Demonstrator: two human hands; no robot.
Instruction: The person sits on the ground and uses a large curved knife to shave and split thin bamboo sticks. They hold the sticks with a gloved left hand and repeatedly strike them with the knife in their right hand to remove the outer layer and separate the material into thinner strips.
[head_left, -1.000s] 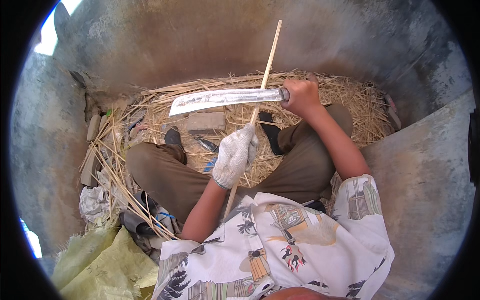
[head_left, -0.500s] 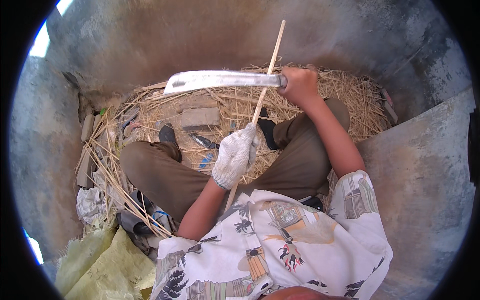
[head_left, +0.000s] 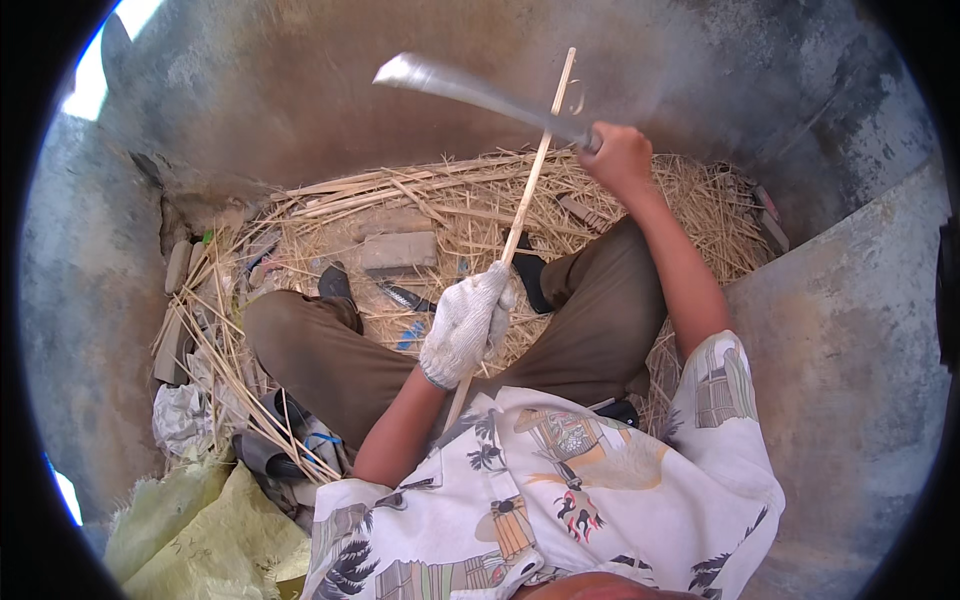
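Note:
My left hand (head_left: 465,327), in a white knitted glove, is closed around a long pale wooden strip (head_left: 531,190). The strip slants from my lap up and away to the right. My bare right hand (head_left: 619,158) grips the handle of a machete (head_left: 470,92). Its broad blade, slightly blurred, points left and crosses the strip near the far end. A thin curled shaving (head_left: 577,97) hangs beside the strip there. Whether the edge touches the wood I cannot tell.
Straw-like shavings (head_left: 700,205) cover the ground beyond my crossed legs. A brick (head_left: 399,252) and a dark patterned knife-like piece (head_left: 405,297) lie between my feet. Long thin strips (head_left: 235,380) and a yellowish sack (head_left: 215,540) are at the left. Curved walls (head_left: 300,90) surround me.
The machete has moved farther away along the strip, its tip swinging up. My right hand has shifted slightly right and away. My left hand keeps its hold, a little nearer me.

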